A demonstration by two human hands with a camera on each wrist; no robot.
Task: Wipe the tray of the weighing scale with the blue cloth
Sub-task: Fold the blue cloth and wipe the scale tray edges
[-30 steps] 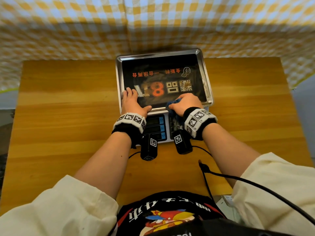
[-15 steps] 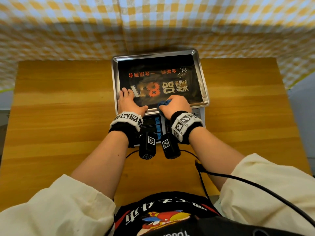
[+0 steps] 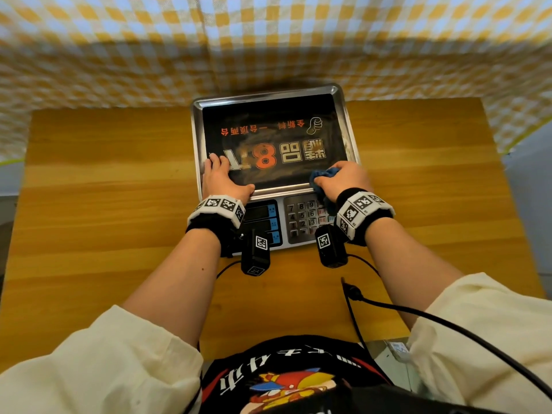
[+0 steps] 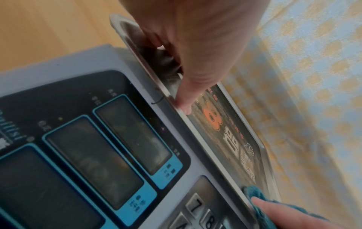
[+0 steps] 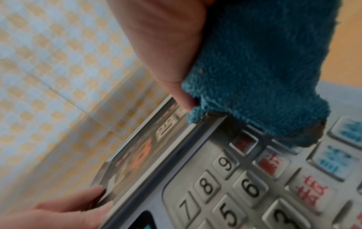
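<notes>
On steel tray (image 3: 352, 135), right hand (image 3: 346, 177) grips fuzzy blue cloth (image 3: 321, 176).

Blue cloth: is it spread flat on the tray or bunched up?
Bunched up. The blue cloth sits wadded in the right hand at the tray's near right corner, its loose end hanging over the keypad.
</notes>
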